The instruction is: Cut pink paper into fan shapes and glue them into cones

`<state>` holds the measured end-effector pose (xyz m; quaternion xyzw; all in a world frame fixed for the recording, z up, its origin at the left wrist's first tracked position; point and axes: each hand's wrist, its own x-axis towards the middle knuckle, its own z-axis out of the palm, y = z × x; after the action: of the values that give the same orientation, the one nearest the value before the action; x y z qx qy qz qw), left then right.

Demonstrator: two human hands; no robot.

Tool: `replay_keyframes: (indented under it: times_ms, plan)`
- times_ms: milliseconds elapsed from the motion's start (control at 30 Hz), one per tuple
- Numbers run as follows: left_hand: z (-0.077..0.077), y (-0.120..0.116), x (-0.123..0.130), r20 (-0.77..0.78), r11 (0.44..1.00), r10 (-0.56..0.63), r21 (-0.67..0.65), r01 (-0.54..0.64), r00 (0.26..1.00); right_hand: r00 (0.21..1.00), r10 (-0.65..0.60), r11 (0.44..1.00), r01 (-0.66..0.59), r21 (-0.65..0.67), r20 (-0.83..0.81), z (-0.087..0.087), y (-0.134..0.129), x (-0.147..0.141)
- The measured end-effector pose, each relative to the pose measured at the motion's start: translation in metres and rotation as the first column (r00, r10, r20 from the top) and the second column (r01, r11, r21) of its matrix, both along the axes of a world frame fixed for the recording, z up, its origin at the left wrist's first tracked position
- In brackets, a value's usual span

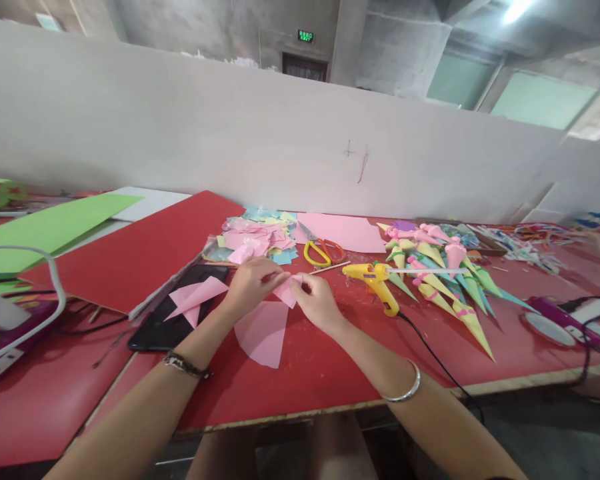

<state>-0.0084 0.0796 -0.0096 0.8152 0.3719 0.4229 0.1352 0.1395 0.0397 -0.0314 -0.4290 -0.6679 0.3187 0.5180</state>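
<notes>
In the middle of the frame, you held a small pink paper piece (285, 291) between your two hands, a little above the red counter (325, 373). Your left hand (253, 287) had its thumb and fingers (274, 273) closed together at the left edge of this piece. Your right hand (323, 307) pinched its right side, also with the fingers almost fully closed. How the piece was folded, I could not tell, because your fingers covered part of it.

Just below your hands, a fan-shaped pink paper (264, 337) lay flat on the counter. To the left of it there was a flat black object (153, 330), and a folded pink paper (199, 298) rested on top. Above your left hand you had a loose pile of paper pieces (257, 237), mostly pink, with some blue and yellow. Scissors (319, 253) with one yellow and one orange handle lay near this pile, partly over a large pink sheet (347, 233).

To the right of your right hand, a yellow glue gun (380, 281) lay on its side, with a long stick (425, 271) in its back. Many paper cones (473, 327) in yellow, green and blue were heaped at the right of the frame, several with pink tops. A big red sheet (140, 257) lay at the left.
</notes>
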Motion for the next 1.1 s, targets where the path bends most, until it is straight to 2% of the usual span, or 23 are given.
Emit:
replay_keyframes:
  times_ms: [233,667,933,1100]
  plan:
    - [0.003,0.0,-0.007,0.011,0.999,0.048,0.024,-0.049,0.999,0.999,-0.034,0.998,0.034,0.045,0.0,0.002,-0.001,0.0]
    - [0.011,0.002,-0.015,0.15,0.973,0.206,-0.133,-0.187,0.967,0.998,-0.058,0.993,0.059,0.097,-0.012,0.008,-0.004,-0.001]
    - [0.012,0.001,-0.01,0.207,0.941,0.292,-0.237,-0.242,0.934,0.998,-0.043,0.993,0.038,0.112,0.038,0.009,-0.007,-0.002]
    - [0.013,0.0,-0.007,0.235,0.921,0.336,-0.283,-0.267,0.912,0.999,-0.036,0.989,0.033,0.141,0.016,0.009,-0.007,-0.003]
